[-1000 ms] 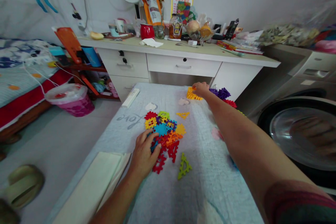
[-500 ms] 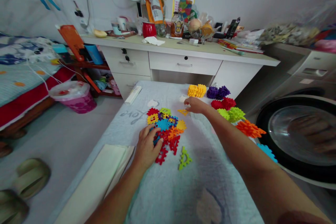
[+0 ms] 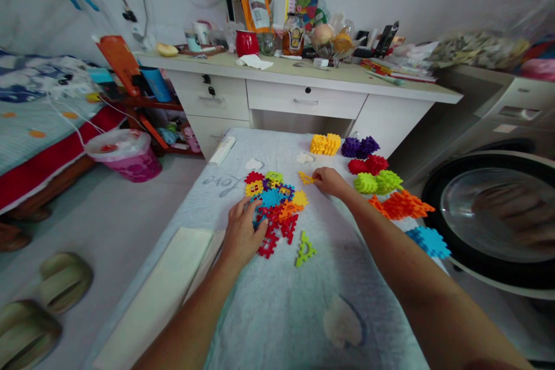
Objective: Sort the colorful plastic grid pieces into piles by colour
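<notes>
My right hand (image 3: 330,180) has its fingertips closed on the right end of a yellow triangular building piece (image 3: 306,177), flat on the cloth. With fingers spread, my left hand (image 3: 243,232) rests against the near left side of a mixed pile of toothed plastic building pieces (image 3: 272,199). A blue piece shows between its thumb and fingers. Red, orange, yellow, purple and green pieces lie around it, some with window cut-outs. Just nearer to me, a lime-green triangular piece (image 3: 305,250) lies alone.
Sorted stacks line the right edge: yellow (image 3: 325,144), purple (image 3: 359,147), red (image 3: 367,165), lime-green (image 3: 378,182), orange (image 3: 403,206) and blue (image 3: 428,241). Long white boxes (image 3: 160,295) lie at left. Beyond stands a cluttered white desk (image 3: 303,92), with a washing machine (image 3: 489,127) at right.
My right hand has come down from above the yellow triangular piece to its right end and closed on it. My left hand stays at the pile. The view has shifted slightly.
</notes>
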